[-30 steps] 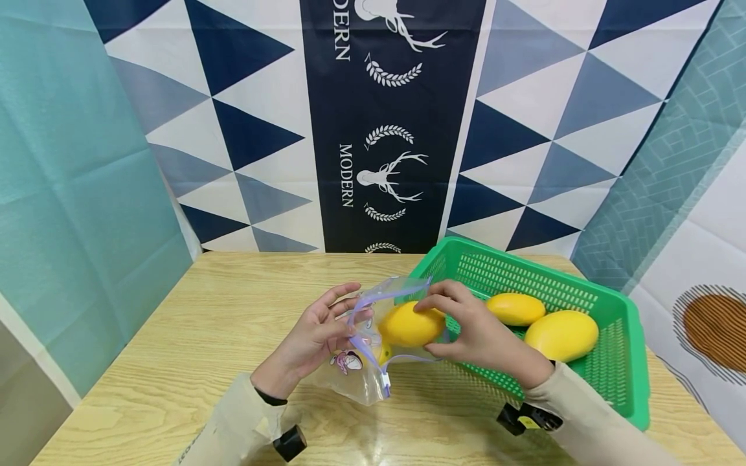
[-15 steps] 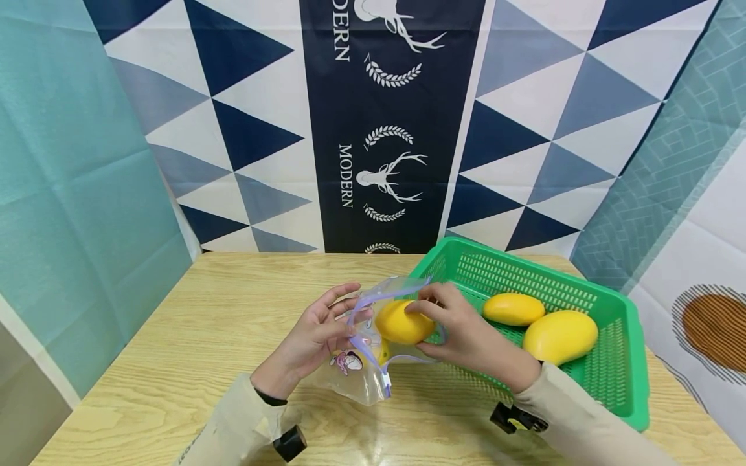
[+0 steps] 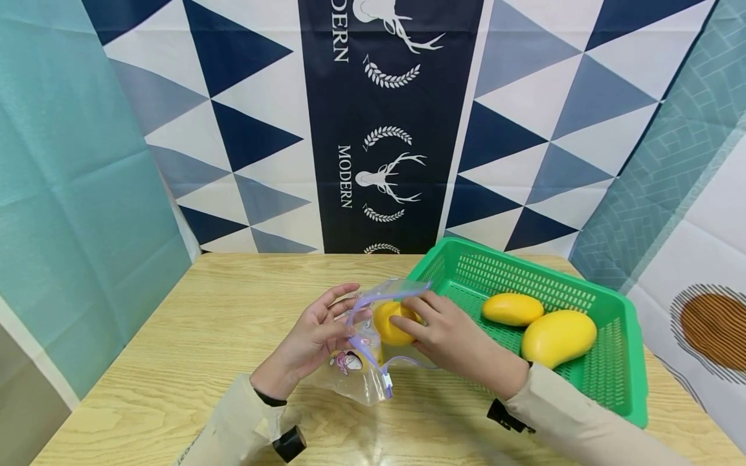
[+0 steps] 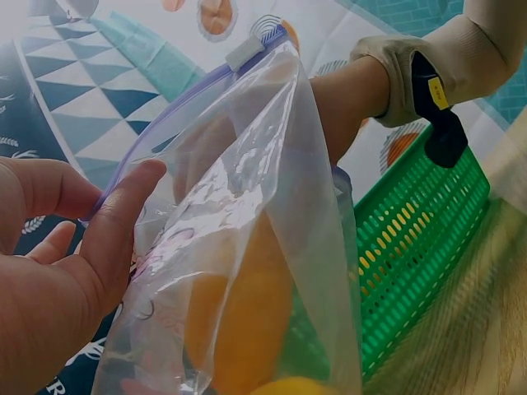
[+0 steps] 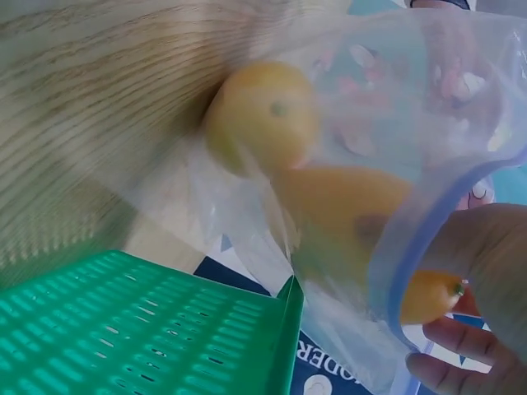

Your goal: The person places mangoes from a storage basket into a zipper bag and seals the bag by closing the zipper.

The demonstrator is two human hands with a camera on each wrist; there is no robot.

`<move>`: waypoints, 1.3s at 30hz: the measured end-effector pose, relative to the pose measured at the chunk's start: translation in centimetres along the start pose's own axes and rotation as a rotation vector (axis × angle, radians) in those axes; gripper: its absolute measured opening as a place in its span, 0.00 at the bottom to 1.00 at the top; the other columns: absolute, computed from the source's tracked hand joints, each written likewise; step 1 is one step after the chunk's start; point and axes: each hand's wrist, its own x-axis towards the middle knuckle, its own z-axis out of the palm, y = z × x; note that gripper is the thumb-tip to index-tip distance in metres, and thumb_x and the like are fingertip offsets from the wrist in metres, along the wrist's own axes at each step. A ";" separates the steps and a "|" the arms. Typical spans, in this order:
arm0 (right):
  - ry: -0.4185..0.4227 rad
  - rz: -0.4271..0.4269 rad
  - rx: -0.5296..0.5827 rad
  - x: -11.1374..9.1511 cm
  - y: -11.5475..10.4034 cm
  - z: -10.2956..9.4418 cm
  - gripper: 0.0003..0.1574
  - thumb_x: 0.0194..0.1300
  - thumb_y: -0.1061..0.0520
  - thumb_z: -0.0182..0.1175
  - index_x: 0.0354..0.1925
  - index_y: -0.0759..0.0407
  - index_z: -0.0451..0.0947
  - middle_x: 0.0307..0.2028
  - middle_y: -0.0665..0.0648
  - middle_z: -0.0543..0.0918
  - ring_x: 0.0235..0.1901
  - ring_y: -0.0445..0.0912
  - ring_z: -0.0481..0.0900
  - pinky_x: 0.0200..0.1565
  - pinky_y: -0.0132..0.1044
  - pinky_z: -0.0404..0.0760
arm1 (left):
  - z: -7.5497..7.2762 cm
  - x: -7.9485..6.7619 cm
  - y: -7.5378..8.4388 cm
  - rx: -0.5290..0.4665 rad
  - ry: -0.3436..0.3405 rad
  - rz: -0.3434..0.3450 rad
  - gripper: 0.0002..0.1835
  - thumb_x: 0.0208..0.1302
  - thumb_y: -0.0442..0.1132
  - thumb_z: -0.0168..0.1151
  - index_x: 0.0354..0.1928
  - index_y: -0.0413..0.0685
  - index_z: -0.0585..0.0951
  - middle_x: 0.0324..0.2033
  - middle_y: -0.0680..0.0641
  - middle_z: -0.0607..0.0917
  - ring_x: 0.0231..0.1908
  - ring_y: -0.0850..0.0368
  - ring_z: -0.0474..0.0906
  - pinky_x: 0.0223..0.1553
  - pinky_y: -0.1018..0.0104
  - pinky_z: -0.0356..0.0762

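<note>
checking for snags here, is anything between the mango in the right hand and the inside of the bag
Nothing visible crosses the mouth of the bag; the mango is partly inside. Another yellow fruit lies deeper in and may limit how far it goes.

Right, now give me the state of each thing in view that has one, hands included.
Zip bag: unzipped, mouth spread open
White slider: at one end of the bag's mouth
Held mango: gripped, mostly inside the bag
Bagged mango: inside the bag
Green basket: upright, open-topped
Smaller mango: lying in the basket
Larger mango: lying in the basket
Left hand: holding the bag's rim
Right hand: gripping the held mango
</note>
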 end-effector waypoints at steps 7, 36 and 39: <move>-0.120 -0.005 -0.086 0.2 -0.3 -0.5 0.32 0.42 0.62 0.81 0.49 0.54 0.83 0.47 0.60 0.83 0.45 0.54 0.79 0.42 0.42 0.84 | -0.1 0.0 0.0 0.006 0.005 0.012 0.35 0.63 0.20 0.51 0.72 0.38 0.57 0.56 0.46 0.75 0.52 0.59 0.80 0.40 0.71 0.84; -0.113 -0.123 -0.164 -0.3 -0.1 -2.5 0.28 0.42 0.59 0.81 0.44 0.56 0.82 0.43 0.57 0.83 0.42 0.53 0.77 0.39 0.40 0.78 | 0.0 0.1 -0.1 -0.028 -0.011 0.046 0.35 0.62 0.19 0.50 0.72 0.37 0.58 0.54 0.46 0.76 0.52 0.58 0.81 0.41 0.67 0.85; -0.131 -0.131 -0.186 -0.4 0.2 -2.9 0.29 0.42 0.58 0.81 0.44 0.55 0.82 0.43 0.57 0.82 0.42 0.53 0.77 0.39 0.40 0.78 | 0.0 0.1 -0.1 -0.029 -0.009 0.047 0.34 0.62 0.19 0.50 0.71 0.38 0.58 0.54 0.46 0.76 0.52 0.58 0.81 0.41 0.67 0.85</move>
